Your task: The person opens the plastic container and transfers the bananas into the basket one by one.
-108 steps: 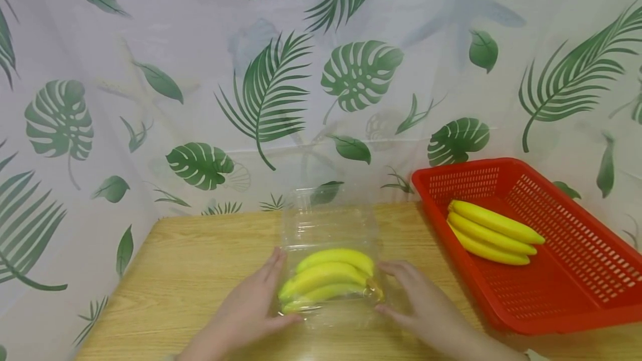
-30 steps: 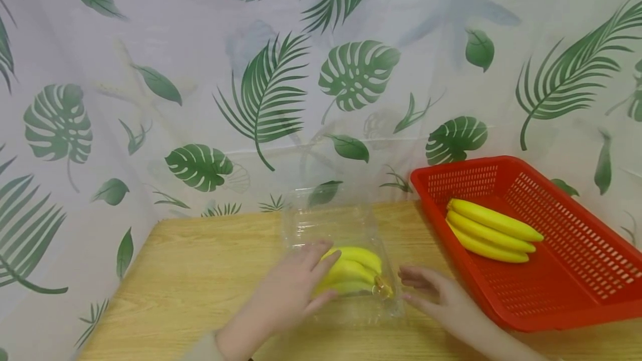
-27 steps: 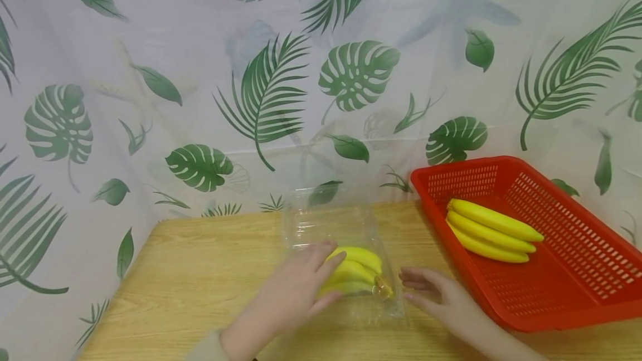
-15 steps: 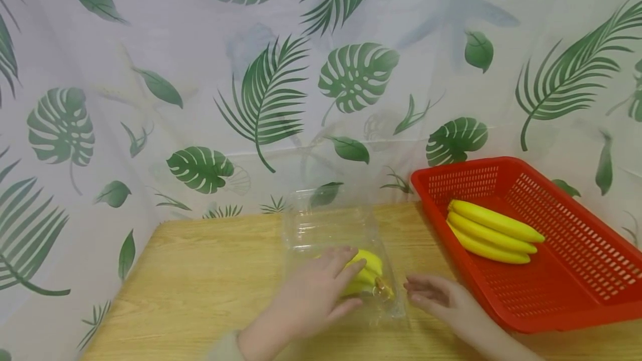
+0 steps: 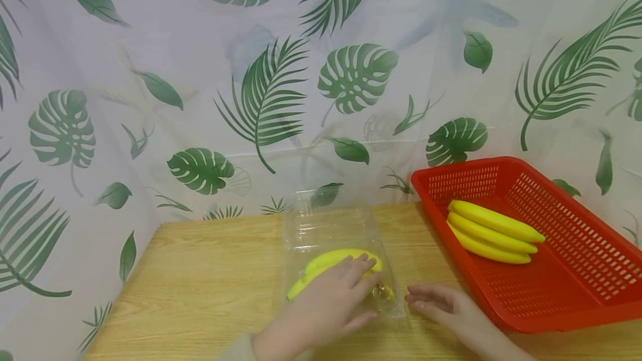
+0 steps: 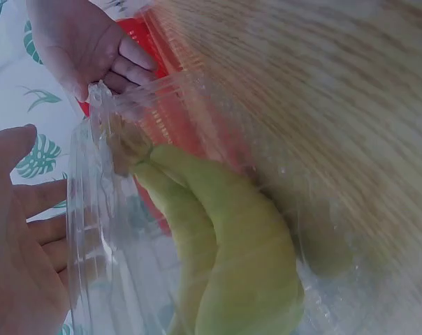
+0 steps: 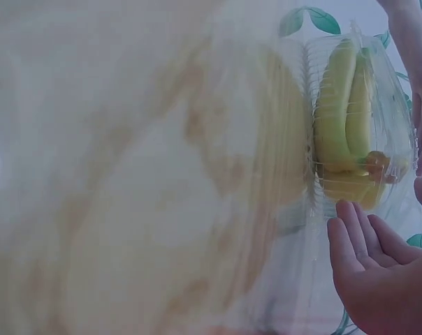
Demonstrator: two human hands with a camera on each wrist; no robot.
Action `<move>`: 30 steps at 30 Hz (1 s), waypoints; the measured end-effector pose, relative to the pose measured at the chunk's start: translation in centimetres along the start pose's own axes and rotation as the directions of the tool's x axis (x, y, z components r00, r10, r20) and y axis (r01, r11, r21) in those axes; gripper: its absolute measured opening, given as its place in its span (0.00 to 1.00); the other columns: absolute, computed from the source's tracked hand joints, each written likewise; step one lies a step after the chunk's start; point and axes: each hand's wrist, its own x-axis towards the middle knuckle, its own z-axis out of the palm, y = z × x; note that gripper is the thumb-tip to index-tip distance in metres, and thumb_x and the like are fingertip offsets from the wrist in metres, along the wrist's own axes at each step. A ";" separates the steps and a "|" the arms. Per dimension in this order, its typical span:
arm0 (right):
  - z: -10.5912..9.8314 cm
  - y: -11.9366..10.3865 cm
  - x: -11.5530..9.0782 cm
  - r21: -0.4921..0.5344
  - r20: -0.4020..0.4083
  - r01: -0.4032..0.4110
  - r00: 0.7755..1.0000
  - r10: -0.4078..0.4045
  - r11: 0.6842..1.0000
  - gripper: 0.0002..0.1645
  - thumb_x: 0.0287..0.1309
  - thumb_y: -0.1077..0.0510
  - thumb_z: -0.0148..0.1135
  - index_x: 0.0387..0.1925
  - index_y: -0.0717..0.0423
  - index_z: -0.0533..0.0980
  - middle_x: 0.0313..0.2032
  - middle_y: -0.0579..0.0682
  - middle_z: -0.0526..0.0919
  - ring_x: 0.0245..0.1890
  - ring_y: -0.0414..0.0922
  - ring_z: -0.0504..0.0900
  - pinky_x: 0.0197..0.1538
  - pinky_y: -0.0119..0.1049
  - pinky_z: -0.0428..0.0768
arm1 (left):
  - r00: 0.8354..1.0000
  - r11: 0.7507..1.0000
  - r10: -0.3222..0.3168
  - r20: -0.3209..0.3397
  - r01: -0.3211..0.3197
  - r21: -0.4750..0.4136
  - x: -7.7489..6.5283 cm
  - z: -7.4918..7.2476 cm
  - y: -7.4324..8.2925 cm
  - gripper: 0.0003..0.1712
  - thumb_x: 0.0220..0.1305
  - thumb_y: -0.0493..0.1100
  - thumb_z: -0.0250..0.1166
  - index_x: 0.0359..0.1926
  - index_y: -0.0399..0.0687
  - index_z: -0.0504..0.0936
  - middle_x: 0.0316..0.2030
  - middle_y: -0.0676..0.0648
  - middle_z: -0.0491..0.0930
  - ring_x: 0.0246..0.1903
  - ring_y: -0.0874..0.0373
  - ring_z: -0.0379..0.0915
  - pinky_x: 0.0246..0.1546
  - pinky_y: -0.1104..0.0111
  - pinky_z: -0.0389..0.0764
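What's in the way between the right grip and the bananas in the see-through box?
The side wall of the clear box stands between the right grip and the bananas. In the head view, the left grip also covers part of them.

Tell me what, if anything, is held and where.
Nothing is held: the left hand is over the clear container of bananas, the right hand beside it.

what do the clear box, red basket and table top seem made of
The clear box: thin, glossy plastic, judging by see-through, ribbed walls and glints.
The red basket: probably moulded plastic, fairly smooth, evenly coloured, with slotted sides.
The table top: smooth-looking wood or wood-print laminate; grain shows, but can't settle which.
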 end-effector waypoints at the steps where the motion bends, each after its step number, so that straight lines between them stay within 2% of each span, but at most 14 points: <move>1: 0.0 0.0 0.0 0.010 0.007 -0.007 1.000 0.007 1.000 0.28 0.79 0.58 0.56 0.66 0.79 0.71 0.59 0.72 0.84 0.51 0.21 0.82 0.54 0.19 0.80 | 1.000 1.000 0.007 -0.001 -0.007 0.006 0.1 0.1 0.1 0.35 0.77 0.64 0.59 0.75 0.53 0.72 0.77 0.46 0.69 0.78 0.51 0.65 0.80 0.58 0.69; 7: 0.1 0.3 -0.2 0.096 0.060 -0.096 0.994 0.091 0.991 0.31 0.79 0.55 0.57 0.69 0.77 0.70 0.60 0.68 0.85 0.51 0.26 0.85 0.54 0.19 0.81 | 0.999 0.998 0.039 0.008 -0.039 0.039 0.4 0.6 0.5 0.34 0.78 0.63 0.59 0.75 0.53 0.73 0.78 0.46 0.69 0.78 0.53 0.65 0.80 0.59 0.69; 9: 0.0 0.6 -0.1 0.112 0.080 -0.154 0.986 0.145 0.982 0.33 0.80 0.52 0.57 0.70 0.75 0.70 0.59 0.63 0.87 0.53 0.32 0.87 0.57 0.22 0.83 | 0.999 0.998 0.052 0.000 -0.052 0.047 0.5 0.6 0.7 0.33 0.77 0.63 0.59 0.74 0.54 0.74 0.77 0.48 0.71 0.78 0.54 0.65 0.81 0.61 0.67; 12: 0.1 0.6 -0.1 0.147 0.107 -0.184 0.980 0.169 0.972 0.33 0.80 0.51 0.56 0.71 0.75 0.68 0.59 0.62 0.87 0.54 0.34 0.88 0.57 0.22 0.84 | 0.997 0.994 0.078 -0.022 -0.076 0.075 0.7 0.8 0.8 0.32 0.77 0.63 0.60 0.73 0.53 0.75 0.74 0.49 0.73 0.77 0.54 0.67 0.81 0.62 0.67; 14: 0.2 0.6 -0.2 0.177 0.126 -0.193 0.977 0.172 0.965 0.34 0.81 0.51 0.54 0.71 0.76 0.67 0.60 0.62 0.87 0.54 0.35 0.88 0.58 0.23 0.85 | 0.995 0.991 0.095 -0.027 -0.092 0.095 0.8 0.9 0.9 0.32 0.77 0.63 0.60 0.73 0.52 0.76 0.74 0.49 0.74 0.77 0.54 0.67 0.81 0.62 0.66; 15: 0.3 0.4 -0.3 0.197 0.131 -0.182 0.979 0.159 0.963 0.33 0.81 0.53 0.54 0.71 0.79 0.66 0.60 0.66 0.86 0.54 0.35 0.88 0.58 0.25 0.86 | 0.995 0.990 0.101 -0.025 -0.098 0.099 0.8 0.9 0.9 0.33 0.77 0.63 0.60 0.73 0.52 0.75 0.74 0.48 0.73 0.77 0.54 0.67 0.82 0.62 0.66; 16: 0.3 0.5 -0.3 0.216 0.138 -0.185 0.978 0.158 0.959 0.34 0.82 0.53 0.53 0.71 0.80 0.66 0.60 0.66 0.86 0.53 0.33 0.88 0.57 0.23 0.85 | 0.994 0.989 0.104 -0.021 -0.102 0.104 0.8 1.0 0.9 0.33 0.77 0.62 0.59 0.73 0.51 0.75 0.74 0.48 0.73 0.77 0.54 0.67 0.82 0.62 0.66; 22: 0.5 0.9 -0.2 0.273 0.170 -0.219 0.969 0.177 0.937 0.34 0.82 0.53 0.52 0.70 0.82 0.65 0.60 0.65 0.86 0.55 0.39 0.88 0.60 0.31 0.88 | 0.993 0.988 0.121 -0.009 -0.119 0.096 1.2 1.0 1.0 0.33 0.76 0.62 0.62 0.72 0.50 0.76 0.75 0.46 0.72 0.77 0.54 0.67 0.82 0.62 0.64; 30: 0.9 0.9 0.0 0.400 0.224 -0.234 0.962 0.153 0.886 0.28 0.83 0.54 0.50 0.65 0.77 0.73 0.57 0.54 0.90 0.53 0.38 0.89 0.59 0.33 0.89 | 0.988 0.983 0.151 -0.021 -0.148 0.111 2.0 1.1 1.3 0.32 0.74 0.62 0.64 0.71 0.51 0.78 0.73 0.48 0.75 0.76 0.55 0.69 0.82 0.63 0.65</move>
